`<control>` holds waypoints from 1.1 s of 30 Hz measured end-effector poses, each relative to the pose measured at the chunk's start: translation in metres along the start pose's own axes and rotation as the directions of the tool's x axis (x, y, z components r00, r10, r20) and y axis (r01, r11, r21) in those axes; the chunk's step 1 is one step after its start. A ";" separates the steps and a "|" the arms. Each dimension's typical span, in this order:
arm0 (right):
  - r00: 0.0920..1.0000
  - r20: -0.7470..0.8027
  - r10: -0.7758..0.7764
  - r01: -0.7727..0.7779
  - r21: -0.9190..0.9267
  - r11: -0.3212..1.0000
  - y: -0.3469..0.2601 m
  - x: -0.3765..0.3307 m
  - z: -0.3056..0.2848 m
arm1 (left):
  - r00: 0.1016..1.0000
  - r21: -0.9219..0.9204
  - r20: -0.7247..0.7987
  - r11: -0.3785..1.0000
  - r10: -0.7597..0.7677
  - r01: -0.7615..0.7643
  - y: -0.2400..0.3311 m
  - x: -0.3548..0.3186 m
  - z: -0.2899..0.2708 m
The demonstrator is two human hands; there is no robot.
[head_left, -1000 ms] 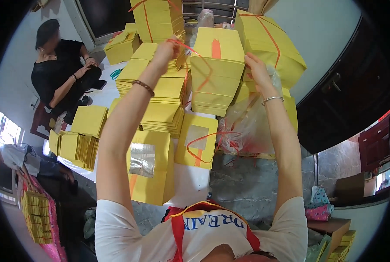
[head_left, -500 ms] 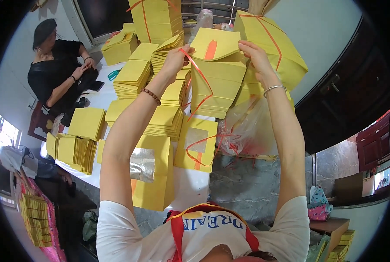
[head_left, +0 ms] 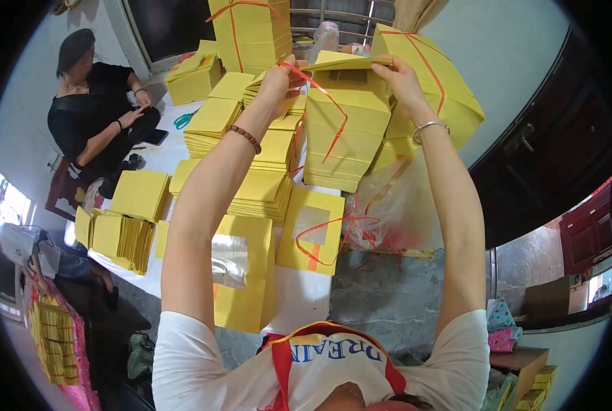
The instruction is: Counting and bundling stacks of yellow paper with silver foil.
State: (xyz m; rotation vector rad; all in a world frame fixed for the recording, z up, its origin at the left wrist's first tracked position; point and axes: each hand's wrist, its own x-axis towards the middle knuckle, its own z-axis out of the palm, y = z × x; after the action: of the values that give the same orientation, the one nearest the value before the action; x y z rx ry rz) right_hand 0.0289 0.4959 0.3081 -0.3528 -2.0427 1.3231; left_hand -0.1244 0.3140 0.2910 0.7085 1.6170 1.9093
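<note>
Both my hands grip a thin sheaf of flat yellow paper bags (head_left: 347, 64), tilted up so that mostly its edge shows. My left hand (head_left: 278, 88) pinches the left end, and a red ribbon (head_left: 339, 113) trails from beside its fingers. At the right end my right hand (head_left: 403, 85) closes thumb and fingers on the corner. Below the sheaf stands a tall stack of yellow paper bags (head_left: 343, 137); a window patch shows on its top. Whether the sheaf touches the stack at the back, I cannot tell.
More bag stacks (head_left: 213, 123) crowd the white table (head_left: 299, 298). Single windowed bags (head_left: 241, 301) lie near me, one under a loose red ribbon (head_left: 320, 220). Teal scissors (head_left: 184, 121) lie at left, near a seated person (head_left: 94, 103). A tied bundle (head_left: 422, 75) and clear plastic (head_left: 395, 198) are at right.
The sheaf's front edge has been raised, so its orange-marked top face has turned out of sight and the stack's top shows. Both hands have risen slightly.
</note>
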 end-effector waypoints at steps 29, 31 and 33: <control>0.976 -0.062 0.210 -0.200 0.142 0.969 0.049 -0.072 -0.040 | 0.828 0.433 0.052 0.735 0.558 -0.522 0.043 0.078 -0.034; 0.970 -0.073 0.231 -0.209 0.231 0.950 0.070 -0.094 -0.035 | 0.851 0.161 0.172 0.839 0.495 -0.520 0.072 0.086 -0.027; 0.947 -0.067 0.313 -0.276 0.325 0.905 0.101 -0.125 -0.041 | 0.875 0.237 0.127 0.843 0.467 -0.484 0.094 0.059 0.038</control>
State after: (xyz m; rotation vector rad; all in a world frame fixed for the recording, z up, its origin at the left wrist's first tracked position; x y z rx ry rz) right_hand 0.1359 0.5014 0.1807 -0.5982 -1.6917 1.7373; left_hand -0.1464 0.3685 0.3922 1.3824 1.7924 1.9831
